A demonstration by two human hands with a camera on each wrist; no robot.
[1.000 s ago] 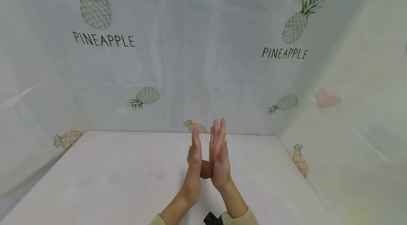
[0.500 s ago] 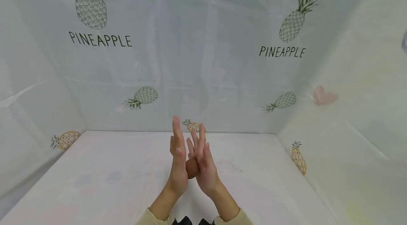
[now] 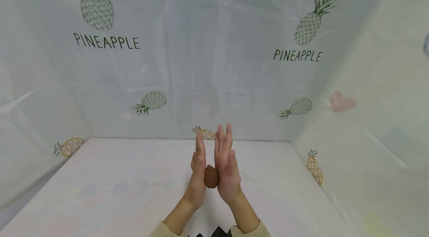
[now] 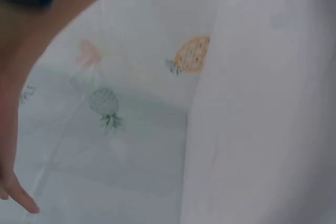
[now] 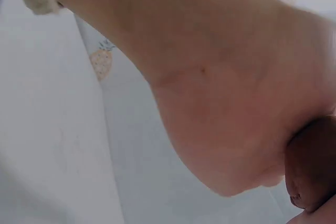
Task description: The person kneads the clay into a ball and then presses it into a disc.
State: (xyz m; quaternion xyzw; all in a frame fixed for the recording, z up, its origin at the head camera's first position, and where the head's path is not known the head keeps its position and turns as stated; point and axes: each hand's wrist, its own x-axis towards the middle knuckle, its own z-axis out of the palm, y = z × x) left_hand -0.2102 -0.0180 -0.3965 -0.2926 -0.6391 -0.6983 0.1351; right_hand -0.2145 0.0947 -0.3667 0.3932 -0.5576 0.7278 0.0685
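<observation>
A lump of brown clay (image 3: 211, 177) sits between the two palms in the head view, rounded below, with creases near its top. My left hand (image 3: 197, 177) presses it from the left, fingers straight and pointing up. From the other side my right hand (image 3: 228, 173) lies flat against it, its fingers extended too. In the right wrist view the heel of the right hand (image 5: 226, 129) fills the middle, and the dark brown clay (image 5: 315, 161) shows at the right edge. The left wrist view has only part of a hand along its left side; the clay is out of that frame.
Below the hands spreads a white tabletop (image 3: 134, 185) with faint coloured patches. A pale curtain (image 3: 207, 62) printed with pineapples hangs behind the table, and similar sheets stand at both sides. Dark bands show at the beige cuffs (image 3: 251, 229).
Both hands shifted left with the clay, then partly back right. The palms slid against each other: the left reached higher half a second ago, now the right does. The clay has turned, showing creases.
</observation>
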